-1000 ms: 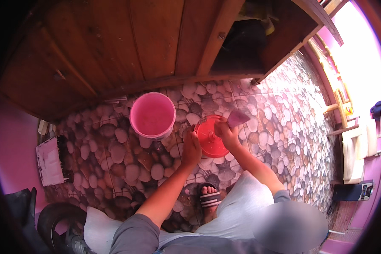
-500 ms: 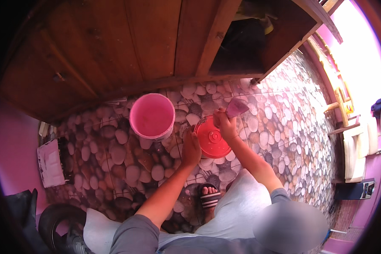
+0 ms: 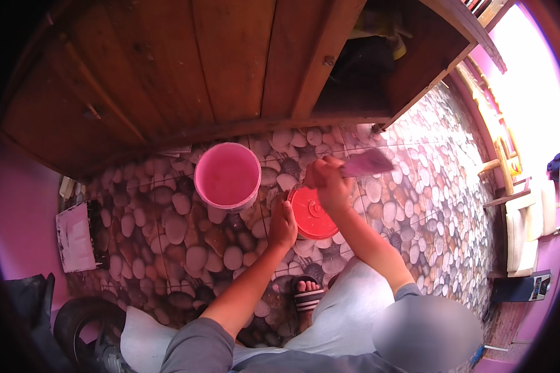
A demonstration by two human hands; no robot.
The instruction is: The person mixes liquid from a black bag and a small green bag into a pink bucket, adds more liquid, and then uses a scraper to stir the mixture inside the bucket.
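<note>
Raised since the earlier frames: right hand, lifted clear of the red lid and drawn slightly toward the far side, with the flat scraper blade now pointing right and a little far, off the rim. Previously held lower, close over the lid's far-right edge. Left hand unchanged in place at the near-left rim.

Red lidded bucket standing on the pebble-patterned floor, directly below and just near of the right hand, touching the left hand on its left side. Pink open bucket just beside it to the left, apart from both hands.

Right grip clamped around the scraper handle, fingers closed. Left grip curled against the bucket rim; whether clamped or merely resting, cannot tell.

Scraper's long axis roughly left to right, tip away from the lid. Right hand nearer the lid's far edge, left hand nearer its near-left edge.

Wooden cabinet at the far side. Sandalled foot near of the red bucket.
</note>
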